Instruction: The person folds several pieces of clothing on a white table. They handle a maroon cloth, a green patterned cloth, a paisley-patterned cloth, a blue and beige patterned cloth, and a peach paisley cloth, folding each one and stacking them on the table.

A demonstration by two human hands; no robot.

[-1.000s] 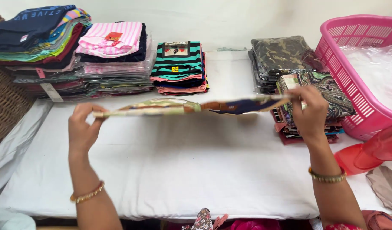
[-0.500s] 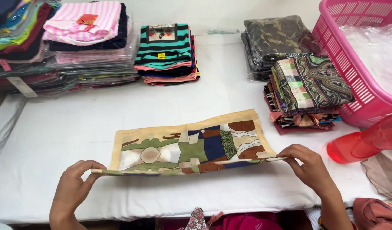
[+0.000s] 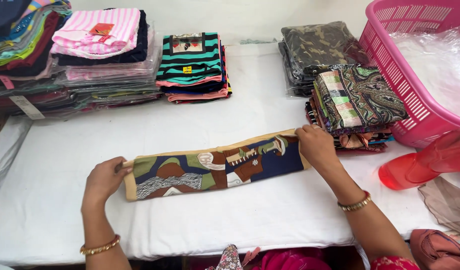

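White-covered counter (image 3: 270, 210) carries the printed cloth (image 3: 215, 165), now folded narrower than half a second ago, a flat strip between both hands. Left hand (image 3: 104, 179) pinches its near end; right hand (image 3: 317, 145) presses the far end flat.

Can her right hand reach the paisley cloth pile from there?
Probably yes: the right hand rests on the folded patterned cloth strip, right beside the stack of paisley-patterned folded fabrics, nothing between them.

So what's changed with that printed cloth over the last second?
The printed cloth went from held up in the air to lying on the white table, folded into a narrower strip. Left hand and right hand still grip its ends. The stacks and pink basket stayed put.
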